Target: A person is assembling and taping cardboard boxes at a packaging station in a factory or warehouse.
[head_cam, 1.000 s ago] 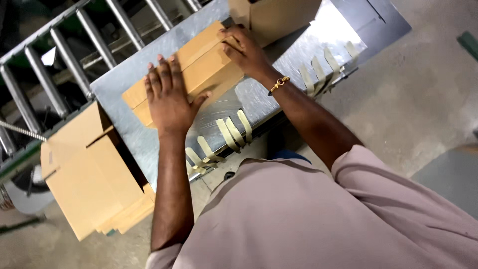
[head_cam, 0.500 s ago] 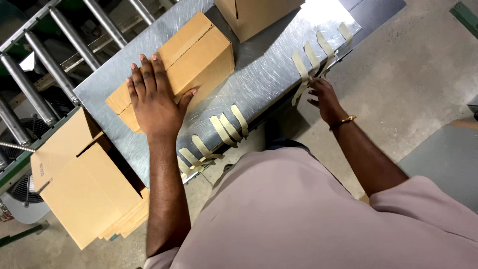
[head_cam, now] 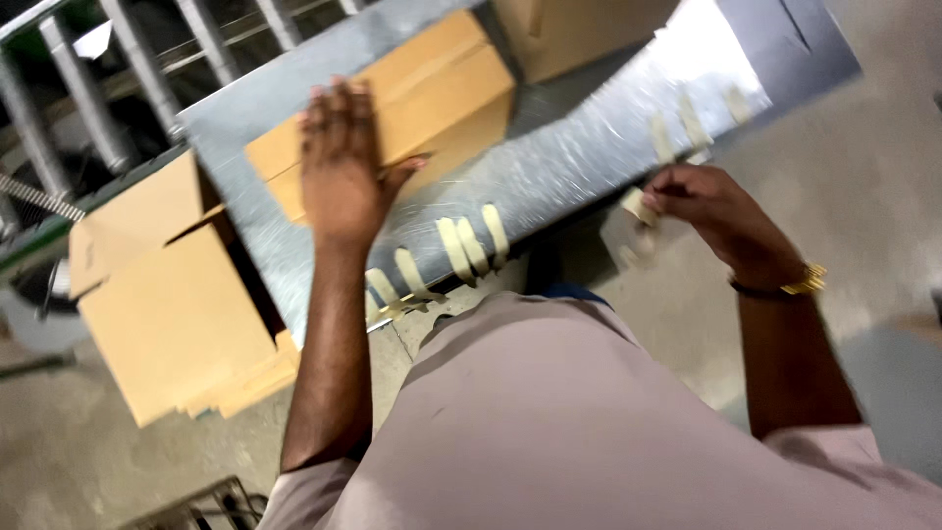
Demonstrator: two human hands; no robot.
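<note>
On the metal table [head_cam: 589, 167], pressing the light, stiff cardboard box [head_cam: 412, 98] flat under the spread left hand [head_cam: 343, 162], pinching a thin, floppy, sticky tape strip [head_cam: 640, 206] by its end in the right hand [head_cam: 706, 206], beside spare strips [head_cam: 471, 240].

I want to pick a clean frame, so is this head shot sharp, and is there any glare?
Head view: motion blur smears the right hand, the left hand and the cardboard box; bright glare washes out the metal table at the far end.
</note>
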